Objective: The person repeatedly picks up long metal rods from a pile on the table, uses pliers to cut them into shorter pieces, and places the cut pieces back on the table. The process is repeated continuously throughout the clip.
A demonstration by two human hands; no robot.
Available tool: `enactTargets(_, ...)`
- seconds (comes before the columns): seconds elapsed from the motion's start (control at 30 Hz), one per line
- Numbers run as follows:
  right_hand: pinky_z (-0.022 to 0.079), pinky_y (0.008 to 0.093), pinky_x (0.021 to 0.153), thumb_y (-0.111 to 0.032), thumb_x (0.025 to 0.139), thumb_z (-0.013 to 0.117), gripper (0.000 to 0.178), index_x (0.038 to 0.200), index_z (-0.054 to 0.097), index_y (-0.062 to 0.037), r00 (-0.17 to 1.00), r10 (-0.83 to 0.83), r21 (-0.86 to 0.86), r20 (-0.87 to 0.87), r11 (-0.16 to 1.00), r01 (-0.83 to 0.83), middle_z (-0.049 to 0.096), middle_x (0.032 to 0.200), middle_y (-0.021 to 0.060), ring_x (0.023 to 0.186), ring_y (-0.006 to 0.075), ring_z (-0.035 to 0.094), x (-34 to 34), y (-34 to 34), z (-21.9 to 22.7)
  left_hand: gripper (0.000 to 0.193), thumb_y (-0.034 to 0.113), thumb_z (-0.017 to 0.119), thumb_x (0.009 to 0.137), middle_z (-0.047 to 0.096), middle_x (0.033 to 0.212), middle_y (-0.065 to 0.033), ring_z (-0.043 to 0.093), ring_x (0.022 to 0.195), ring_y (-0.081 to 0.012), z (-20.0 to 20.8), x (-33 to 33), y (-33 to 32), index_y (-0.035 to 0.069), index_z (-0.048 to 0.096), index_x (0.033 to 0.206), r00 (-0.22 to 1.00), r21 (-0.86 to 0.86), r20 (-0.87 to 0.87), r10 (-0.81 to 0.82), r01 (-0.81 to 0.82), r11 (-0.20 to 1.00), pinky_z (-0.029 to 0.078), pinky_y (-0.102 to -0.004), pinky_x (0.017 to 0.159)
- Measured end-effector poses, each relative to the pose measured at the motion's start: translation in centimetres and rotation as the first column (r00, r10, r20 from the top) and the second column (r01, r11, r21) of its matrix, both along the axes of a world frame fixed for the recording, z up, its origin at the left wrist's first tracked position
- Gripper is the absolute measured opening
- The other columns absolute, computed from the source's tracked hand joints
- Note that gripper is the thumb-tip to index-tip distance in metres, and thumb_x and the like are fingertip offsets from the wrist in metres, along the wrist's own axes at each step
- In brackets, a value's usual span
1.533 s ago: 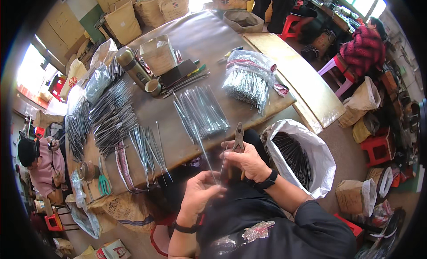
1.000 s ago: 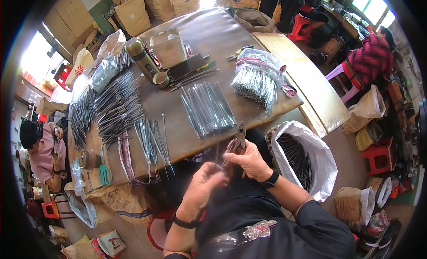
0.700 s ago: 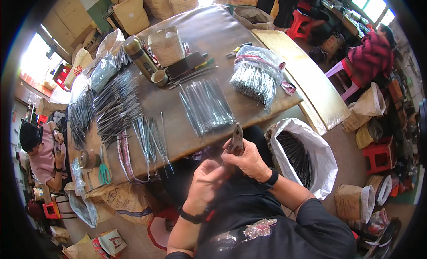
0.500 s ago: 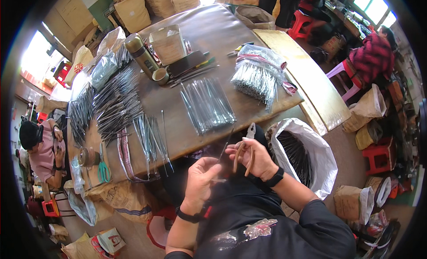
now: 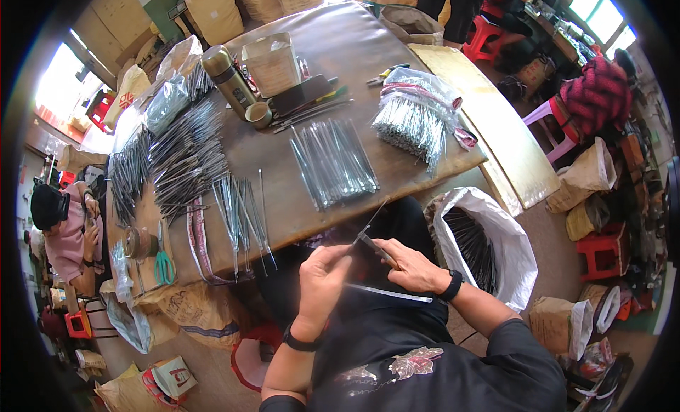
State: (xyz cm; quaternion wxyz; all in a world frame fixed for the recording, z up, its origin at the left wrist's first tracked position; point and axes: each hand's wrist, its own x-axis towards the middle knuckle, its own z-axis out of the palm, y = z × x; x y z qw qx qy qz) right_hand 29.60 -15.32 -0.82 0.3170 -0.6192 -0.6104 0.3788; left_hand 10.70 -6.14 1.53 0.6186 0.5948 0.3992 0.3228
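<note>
Above my lap, my left hand (image 5: pixel 322 277) is closed in a pinch around a thin metal rod (image 5: pixel 375 215), which slants up and away. My right hand (image 5: pixel 418 267) grips a pair of pliers (image 5: pixel 383 251) with orange-brown handles. The jaws of the pliers meet the rod just beyond my left fingertips; whether they are clamped on it is too small to tell. A pale, shiny strip (image 5: pixel 389 293) stretches across below my hands, and its left end is hidden by my left hand. On the table beyond lies a flat row of thin metal rods (image 5: pixel 334 164).
Heaps of metal rods (image 5: pixel 185 157) cover the table's left side, near teal scissors (image 5: pixel 164 268). A flask (image 5: pixel 228 79) and cup (image 5: pixel 258 115) stand farther back. A bagged rod bundle (image 5: pixel 413 122) lies right, above a white sack (image 5: pixel 516 253) of dark rods. Co-workers sit at both sides.
My right hand has turned the pliers from pointing up and away to pointing left, bringing their jaws to the rod by my left fingers. The pale strip now shows clearly below my hands.
</note>
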Motion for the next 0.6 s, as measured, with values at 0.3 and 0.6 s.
enactTargets(0.3,0.05,0.0419,0.062,-0.009,0.071,0.056,0.025,0.095,0.061,-0.0037,0.981,-0.082,0.183,0.178,0.982,0.049,0.061,0.073,0.0183,0.068,0.0379,0.061,0.3,0.4,1.1,0.016,-0.002,0.063,0.086,0.056,0.068,0.0049,0.043,0.052,0.0002,0.2,-0.1,-0.3,0.001,0.068,0.101,1.0,-0.071,0.007,-0.011,0.011,0.997,0.033,-0.017,0.045)
enactTargets(0.6,0.048,0.0445,0.061,-0.014,0.073,0.056,0.022,0.094,0.06,-0.0071,0.981,-0.149,0.03,0.128,0.989,0.146,0.06,0.07,0.0183,0.067,0.039,0.06,-0.1,1.2,1.3,0.045,0.007,0.076,0.078,0.054,0.102,-0.009,0.059,0.08,-0.0163,2.8,-1.4,-0.5,-0.002,0.06,0.119,0.968,0.454,-0.247,0.04,0.079,0.888,0.05,-0.0255,0.068)
